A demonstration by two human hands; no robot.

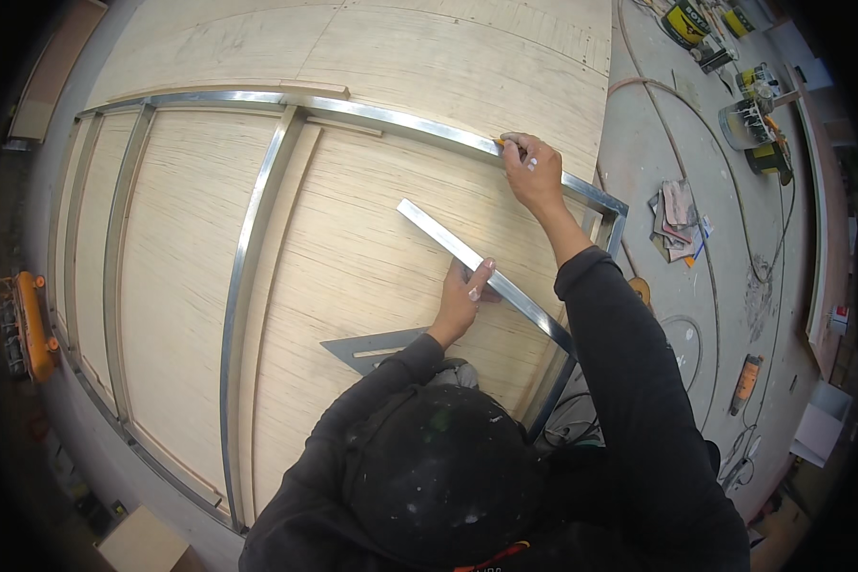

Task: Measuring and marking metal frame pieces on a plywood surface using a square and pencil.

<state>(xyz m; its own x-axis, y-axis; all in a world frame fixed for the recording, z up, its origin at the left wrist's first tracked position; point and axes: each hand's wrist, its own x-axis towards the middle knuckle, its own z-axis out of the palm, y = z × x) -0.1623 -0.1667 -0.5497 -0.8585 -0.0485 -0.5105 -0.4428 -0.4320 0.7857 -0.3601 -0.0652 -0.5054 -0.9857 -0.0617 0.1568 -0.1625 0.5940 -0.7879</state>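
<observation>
A silver metal frame with several crossbars lies on pale plywood. My left hand is closed round a loose metal bar, which slants across the frame's right-hand bay. The bar's lower right end meets or overlaps the frame's near corner; which one I cannot tell. At the frame's far rail, my right hand pinches a small yellow-orange pencil, its tip at the rail's top edge. A grey triangular set square lies on the plywood beside my left wrist, partly hidden by the sleeve.
Paint buckets and a spattered container stand at the far right. Worn sanding sheets, a hose and an orange cylindrical thing lie on the grey floor. An orange machine sits at the left.
</observation>
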